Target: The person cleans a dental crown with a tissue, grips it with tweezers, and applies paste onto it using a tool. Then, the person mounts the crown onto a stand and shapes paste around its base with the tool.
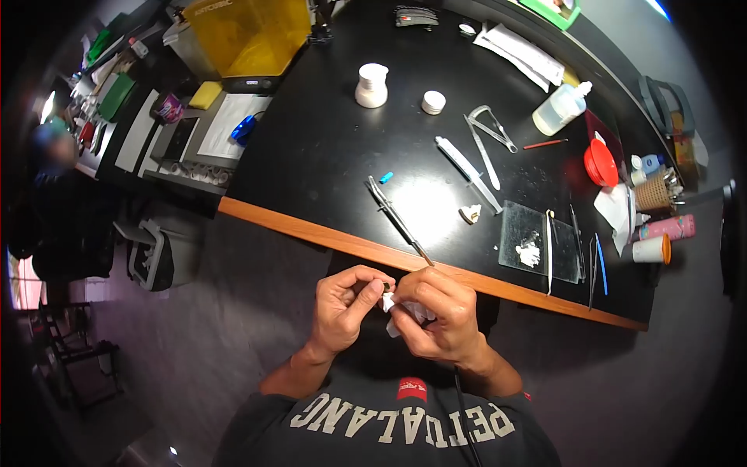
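In front of the table edge, my left hand (339, 309) pinches a small dark piece (386, 287) between thumb and fingertips. My right hand (440, 311) is closed on a crumpled white tissue (421, 312), a corner of which meets the small piece. Just beyond the hands, a slim metal tool (397, 221) lies slanting to the table's wooden edge. Near it are a small blue piece (387, 177) and a cream-coloured piece with a dark patch (470, 213). To the right, a glass slab (510, 253) bears white material (528, 254) and a thin pale stick (550, 251).
A syringe (469, 173), metal calipers (490, 136), a white jar (372, 86) and a clear bottle (562, 108) stand or lie farther back. At right are a red bowl (600, 162) and a cup (651, 249). A yellow-covered machine (249, 39) stands back left; another person (66, 202) is at far left.
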`<state>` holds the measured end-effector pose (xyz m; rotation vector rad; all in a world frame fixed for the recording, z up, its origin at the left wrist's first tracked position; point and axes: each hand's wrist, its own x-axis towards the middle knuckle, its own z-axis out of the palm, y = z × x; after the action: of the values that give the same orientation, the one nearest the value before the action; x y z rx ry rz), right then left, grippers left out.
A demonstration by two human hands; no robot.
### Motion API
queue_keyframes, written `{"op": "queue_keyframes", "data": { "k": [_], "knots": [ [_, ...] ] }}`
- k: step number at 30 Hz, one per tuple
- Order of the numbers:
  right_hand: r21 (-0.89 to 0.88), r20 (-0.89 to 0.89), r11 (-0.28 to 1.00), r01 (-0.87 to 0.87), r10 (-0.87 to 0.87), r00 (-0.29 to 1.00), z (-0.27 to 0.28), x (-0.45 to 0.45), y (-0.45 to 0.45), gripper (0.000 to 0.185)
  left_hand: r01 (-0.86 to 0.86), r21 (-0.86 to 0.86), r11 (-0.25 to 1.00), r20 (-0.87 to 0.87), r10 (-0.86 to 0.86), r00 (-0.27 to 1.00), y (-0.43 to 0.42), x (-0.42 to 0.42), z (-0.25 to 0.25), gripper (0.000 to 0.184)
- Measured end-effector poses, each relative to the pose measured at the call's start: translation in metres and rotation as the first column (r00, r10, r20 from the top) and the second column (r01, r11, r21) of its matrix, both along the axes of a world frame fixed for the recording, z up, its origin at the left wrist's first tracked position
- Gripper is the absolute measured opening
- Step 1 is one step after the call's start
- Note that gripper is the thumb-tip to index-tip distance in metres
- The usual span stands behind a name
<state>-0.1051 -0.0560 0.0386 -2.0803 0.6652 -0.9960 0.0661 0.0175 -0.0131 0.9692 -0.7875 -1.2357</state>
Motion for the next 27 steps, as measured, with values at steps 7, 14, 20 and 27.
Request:
{"op": "queue_keyframes", "data": {
  "k": [7, 14, 20, 27],
  "knots": [
    [-0.146, 0.042, 0.977, 0.155, -0.15, 0.988, 0.025, 0.011, -0.025, 0.021, -0.08, 0.064, 0.995, -0.049, 0.083, 0.995, 0.007, 0.017, -0.005, 0.017],
    [-0.4, -0.153, 0.873, 0.279, -0.364, 0.919, 0.016, 0.053, -0.096, 0.048, -0.144, 0.019, 0.989, -0.113, 0.146, 0.983, 0.009, 0.024, -0.007, 0.02],
    [-0.226, -0.326, 0.937, 0.268, -0.332, 0.885, 0.009, 0.041, -0.055, 0.024, -0.258, -0.006, 0.966, -0.056, 0.257, 0.965, 0.011, 0.021, -0.011, 0.024],
    [-0.284, -0.334, 0.906, 0.314, -0.401, 0.853, -0.017, 0.046, -0.049, 0.009, -0.229, -0.033, 0.973, -0.08, 0.225, 0.971, 0.013, 0.024, -0.016, 0.024]
  ]
}}
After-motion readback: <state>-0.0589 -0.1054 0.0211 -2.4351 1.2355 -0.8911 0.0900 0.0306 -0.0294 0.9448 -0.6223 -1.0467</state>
